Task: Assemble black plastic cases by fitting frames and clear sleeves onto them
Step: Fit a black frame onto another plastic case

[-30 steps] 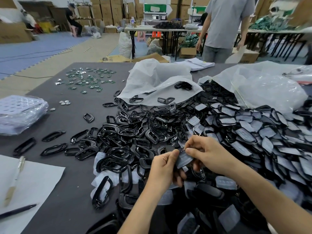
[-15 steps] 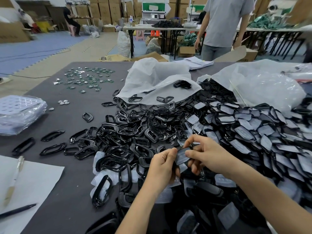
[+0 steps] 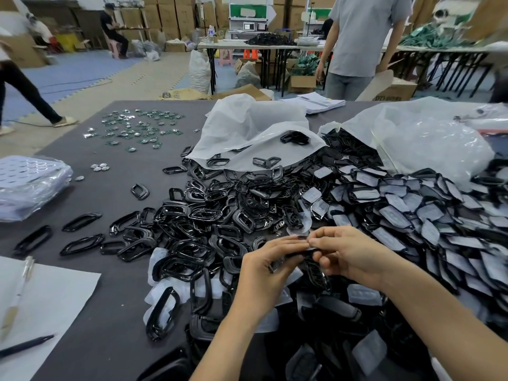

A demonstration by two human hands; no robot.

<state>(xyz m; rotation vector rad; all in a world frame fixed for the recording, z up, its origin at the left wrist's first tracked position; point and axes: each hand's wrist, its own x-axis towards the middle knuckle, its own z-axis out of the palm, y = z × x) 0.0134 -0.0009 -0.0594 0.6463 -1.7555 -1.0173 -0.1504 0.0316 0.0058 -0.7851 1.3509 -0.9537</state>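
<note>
1. Black case sits between our two hands in the head view, held just over the near edge of the heap and mostly hidden by fingers.
2. Left hand: fingers curled, and we're pinching the case's left end between thumb and forefinger.
3. Right hand: curled as well, thumb and forefinger nipping the case's upper edge, its fingertips touching the left hand's.
4. Whether a clear sleeve is on this case, we cannot tell.
5. Off to our left, black frames pile up. To the right, sleeved cases spread across the grey table.
</note>
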